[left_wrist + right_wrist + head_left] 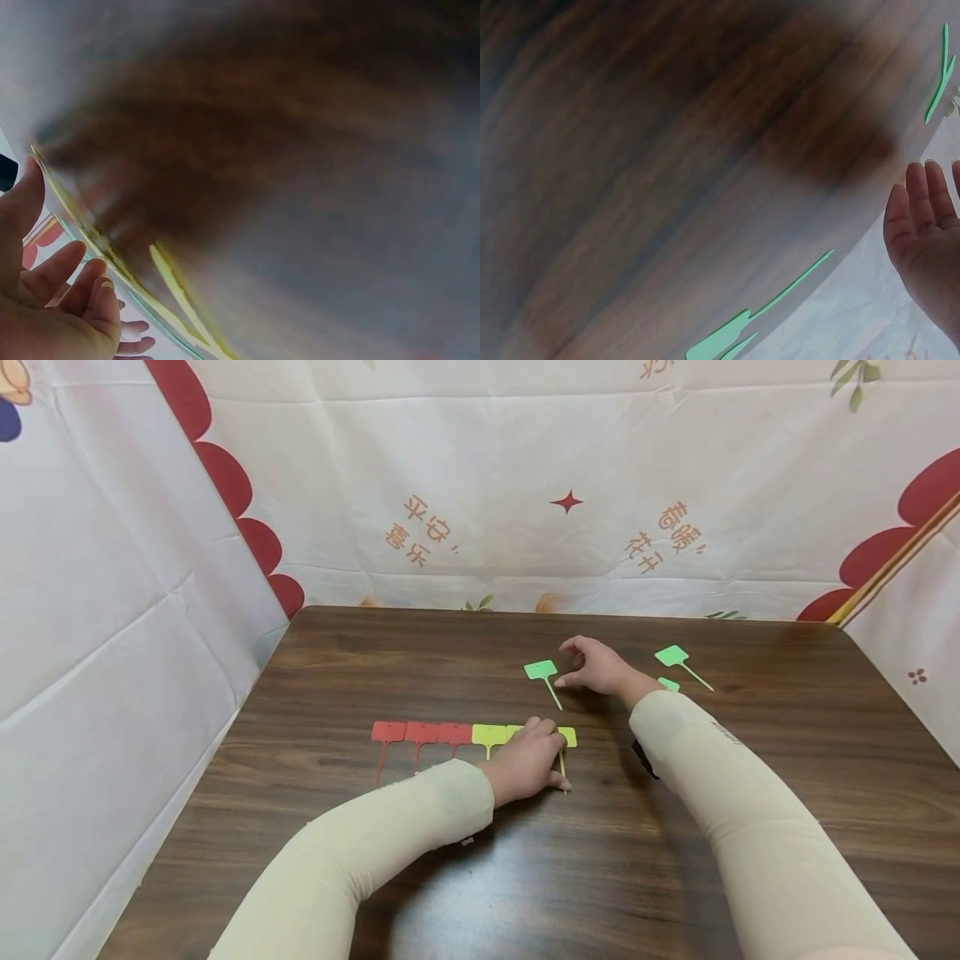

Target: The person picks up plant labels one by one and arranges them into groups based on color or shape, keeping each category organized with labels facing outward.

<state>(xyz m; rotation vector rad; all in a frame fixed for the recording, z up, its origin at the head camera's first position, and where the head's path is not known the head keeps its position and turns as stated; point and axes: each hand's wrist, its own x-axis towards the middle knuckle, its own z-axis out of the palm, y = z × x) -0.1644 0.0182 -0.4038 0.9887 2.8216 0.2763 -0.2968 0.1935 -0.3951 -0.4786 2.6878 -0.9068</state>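
In the head view, three red tags and several yellow tags lie side by side in a row, each with a plate and a thin stem. My left hand rests over the yellow end of the row. Its thumb is by the stem tip of the rightmost yellow tag, its fingers by the plates, partly covering them. Farther back, my right hand hovers with loosely bent fingers beside a green tag, holding nothing. In the right wrist view the right hand has its fingers extended.
Another green tag lies at the back right of the brown wooden table. Next to it, a further green tag is partly hidden by the right forearm. A printed white cloth hangs behind the table's back edge.
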